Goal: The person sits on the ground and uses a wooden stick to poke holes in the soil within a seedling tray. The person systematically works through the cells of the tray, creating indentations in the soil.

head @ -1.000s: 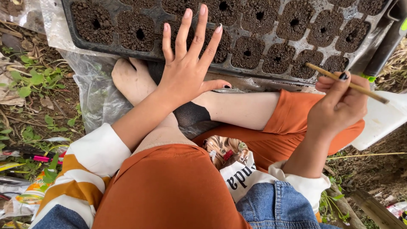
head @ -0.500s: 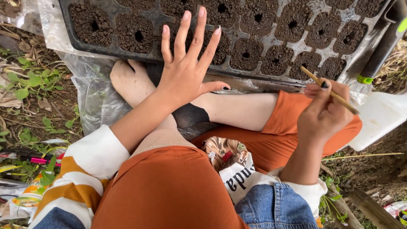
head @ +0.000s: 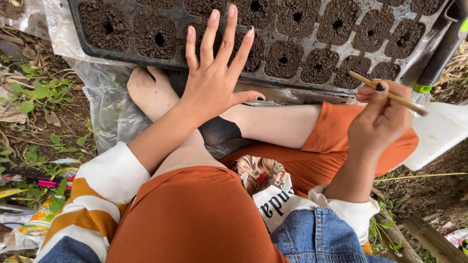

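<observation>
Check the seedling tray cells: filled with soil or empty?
Filled. Every visible cell of the black seedling tray holds dark soil, most with a hole poked in the middle. The left hand hides a few cells.

Single head cam, worn by a seated person, looks steeply down over crossed legs at close range. Lens faces fwd and down: tray (head: 122,53) of soil cells fills the top edge, lap and sleeves the bottom. Left hand (head: 214,83) sits centre-frame, right hand (head: 382,119) w/ stick (head: 390,95) at right. Weedy ground shows at both sides. No 2nd view, so no shared area.
</observation>
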